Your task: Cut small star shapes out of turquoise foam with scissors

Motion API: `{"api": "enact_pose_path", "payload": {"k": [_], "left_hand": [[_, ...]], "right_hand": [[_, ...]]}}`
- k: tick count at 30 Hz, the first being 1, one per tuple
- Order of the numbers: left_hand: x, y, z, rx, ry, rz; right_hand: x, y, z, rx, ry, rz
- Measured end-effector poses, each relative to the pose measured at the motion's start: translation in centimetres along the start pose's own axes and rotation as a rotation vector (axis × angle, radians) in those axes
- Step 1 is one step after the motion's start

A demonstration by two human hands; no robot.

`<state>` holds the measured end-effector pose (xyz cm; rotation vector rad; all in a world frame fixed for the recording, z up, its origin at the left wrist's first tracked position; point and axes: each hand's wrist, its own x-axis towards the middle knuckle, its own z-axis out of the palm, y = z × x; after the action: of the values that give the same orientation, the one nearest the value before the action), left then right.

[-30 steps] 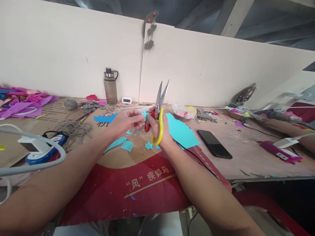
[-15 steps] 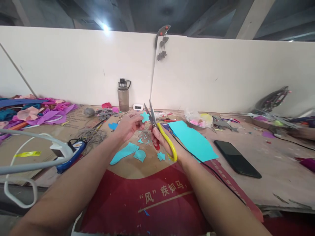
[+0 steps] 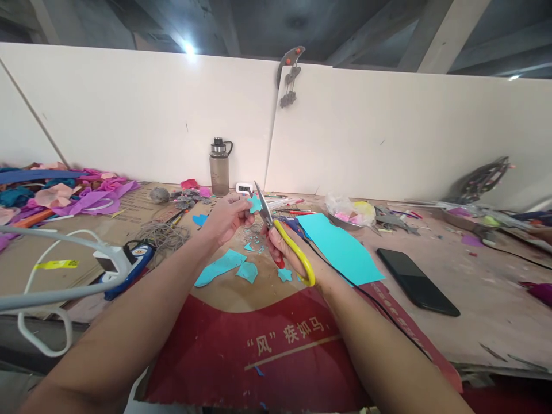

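Observation:
Between the fingertips of my left hand (image 3: 233, 217) is a small turquoise star cutout (image 3: 256, 203). My right hand (image 3: 282, 247) grips a pair of scissors (image 3: 297, 253) with yellow and red handles. Their parted blades point up and to the left, close against the star's right side. Below my hands lie a long turquoise scrap (image 3: 221, 267), a smaller piece with a rounded edge (image 3: 247, 272) and a second star (image 3: 284, 275). A large turquoise sheet (image 3: 340, 244) lies right of my right hand.
A black phone (image 3: 416, 282) is at the right, beyond a dark cable (image 3: 366, 293). Behind stand a water bottle (image 3: 219, 172) and a small digital clock (image 3: 244, 188). Left are a power strip (image 3: 133, 264), tangled cord (image 3: 166, 236) and colourful fabric scraps (image 3: 56, 195). Red cardboard (image 3: 259, 379) covers the front.
The scissor blades have tilted further left and come closer to the star, which has turned slightly in my left fingers. The whole view has shifted a little.

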<state>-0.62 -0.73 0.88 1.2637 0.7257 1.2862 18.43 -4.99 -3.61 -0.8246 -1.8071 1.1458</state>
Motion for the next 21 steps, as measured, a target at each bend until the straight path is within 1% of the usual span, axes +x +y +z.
{"api": "enact_pose_path", "payload": {"k": [8, 16, 21], "left_hand": [[-0.19, 0.21, 0.24, 0.002, 0.003, 0.004], [0.02, 0.00, 0.28, -0.033, 0.015, -0.005], [0.02, 0.06, 0.25, -0.038, 0.003, -0.002]], "right_hand": [[-0.03, -0.64, 0.15, 0.037, 0.003, 0.007], [-0.08, -0.17, 0.02, -0.013, -0.006, 0.001], [-0.08, -0.64, 0.25, 0.030, 0.005, 0.013]]}}
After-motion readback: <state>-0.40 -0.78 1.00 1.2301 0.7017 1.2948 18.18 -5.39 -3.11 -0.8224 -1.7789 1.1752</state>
